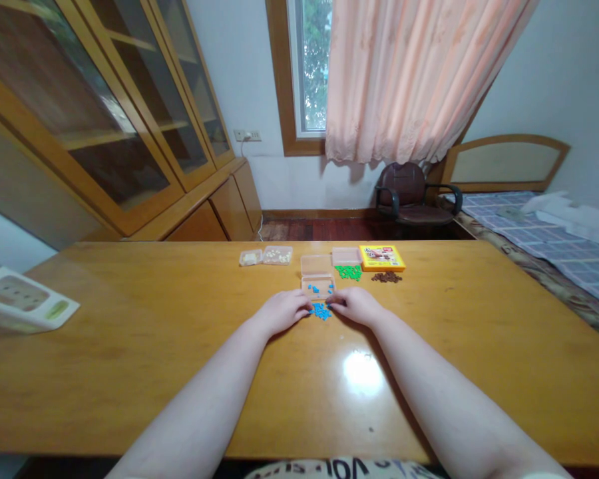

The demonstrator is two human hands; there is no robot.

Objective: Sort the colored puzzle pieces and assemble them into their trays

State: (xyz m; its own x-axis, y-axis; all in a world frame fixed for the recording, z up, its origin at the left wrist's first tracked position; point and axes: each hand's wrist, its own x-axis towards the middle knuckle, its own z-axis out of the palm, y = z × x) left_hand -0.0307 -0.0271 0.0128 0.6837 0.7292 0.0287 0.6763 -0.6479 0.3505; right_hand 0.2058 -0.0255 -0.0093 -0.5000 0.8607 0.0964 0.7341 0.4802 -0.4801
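Note:
A small pile of blue plastic pieces lies on the table between my two hands. Behind it stands a clear plastic box with its lid raised and a few blue pieces inside. My left hand rests at the pile's left edge, fingers curled and closed around a small blue piece at the tips. From the right, my right hand reaches to the pile's upper edge beside the box's front corner. Its thumb and fingers pinch together at another small blue piece, mostly hidden by the fingertips.
Behind my right hand are green pieces, a clear box, a yellow box and brown pieces. Two clear containers with pale pieces sit back left. A white plastic object stands at the table's left.

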